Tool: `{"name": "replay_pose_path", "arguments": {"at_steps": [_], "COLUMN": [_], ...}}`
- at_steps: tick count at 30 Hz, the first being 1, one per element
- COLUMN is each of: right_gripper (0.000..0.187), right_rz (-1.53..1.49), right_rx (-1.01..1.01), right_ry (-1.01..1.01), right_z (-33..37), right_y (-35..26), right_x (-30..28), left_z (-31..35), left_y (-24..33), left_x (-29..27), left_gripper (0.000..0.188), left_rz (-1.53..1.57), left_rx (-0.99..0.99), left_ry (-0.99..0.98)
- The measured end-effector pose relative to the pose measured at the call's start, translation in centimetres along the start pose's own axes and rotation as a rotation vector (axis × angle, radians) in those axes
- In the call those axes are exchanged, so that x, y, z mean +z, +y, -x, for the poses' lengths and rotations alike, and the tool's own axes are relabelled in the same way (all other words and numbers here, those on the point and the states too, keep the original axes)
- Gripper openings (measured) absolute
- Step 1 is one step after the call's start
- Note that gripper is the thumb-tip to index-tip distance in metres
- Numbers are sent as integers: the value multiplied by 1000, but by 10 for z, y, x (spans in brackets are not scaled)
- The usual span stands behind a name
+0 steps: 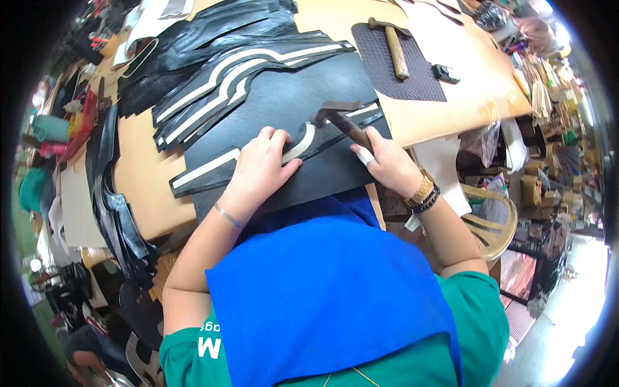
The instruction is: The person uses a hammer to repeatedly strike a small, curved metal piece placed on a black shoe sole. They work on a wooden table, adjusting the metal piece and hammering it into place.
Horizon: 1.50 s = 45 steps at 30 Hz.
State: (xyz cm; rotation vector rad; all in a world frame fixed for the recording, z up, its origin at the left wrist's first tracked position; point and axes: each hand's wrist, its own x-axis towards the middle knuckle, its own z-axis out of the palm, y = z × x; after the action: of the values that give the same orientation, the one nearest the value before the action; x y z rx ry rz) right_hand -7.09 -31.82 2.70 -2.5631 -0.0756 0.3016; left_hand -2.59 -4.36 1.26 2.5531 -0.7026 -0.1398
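Note:
A black leather-like piece with a white strip (206,169) lies across a dark board (284,193) in front of me. My left hand (258,158) holds this piece against the board, its fingers bent and its thumb apart; the curved white strip runs between thumb and fingers. Closed around a hammer's handle, my right hand (390,161) has a white wrap on one finger. The head of the hammer (335,116) is over the right part of the piece, close to the strip. Whether it touches cannot be told.
Similar black pieces with white strips (213,97) are stacked at the board's far left. Behind them lie more black sheets (219,32). A second hammer (396,55) rests on a dark textured mat (374,71), beside a small black object (446,73). Long black strips (106,174) hang over the left edge.

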Motion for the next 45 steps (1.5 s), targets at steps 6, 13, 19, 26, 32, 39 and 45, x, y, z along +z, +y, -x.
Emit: {"name": "replay_pose_path", "arguments": {"at_steps": [6, 13, 19, 26, 32, 39, 45], "right_gripper": [32, 38, 36, 35, 32, 32, 33], "right_rz": [-70, -4, 95, 87, 132, 185, 135], "right_rx": [39, -81, -100, -121, -162, -272, -240], "right_ry": [8, 71, 52, 70, 96, 148, 134], "right_z": [5, -1, -9, -9, -12, -25, -27], "right_y": [0, 7, 8, 13, -13, 3, 7], "right_x": [-2, -6, -7, -2, -20, -11, -9], "left_z": [-22, -35, -40, -38, -40, -40, -39], "left_y": [4, 13, 13, 12, 20, 22, 19], "left_x": [-15, 11, 21, 32, 40, 38, 38], "left_gripper": [47, 33, 32, 24, 16, 16, 16], "left_rz": [44, 136, 169, 200, -128, -169, -114], "left_rx": [-140, -143, -130, 28, 80, 90, 120], "left_ry": [-200, 26, 100, 182, 160, 135, 170]}}
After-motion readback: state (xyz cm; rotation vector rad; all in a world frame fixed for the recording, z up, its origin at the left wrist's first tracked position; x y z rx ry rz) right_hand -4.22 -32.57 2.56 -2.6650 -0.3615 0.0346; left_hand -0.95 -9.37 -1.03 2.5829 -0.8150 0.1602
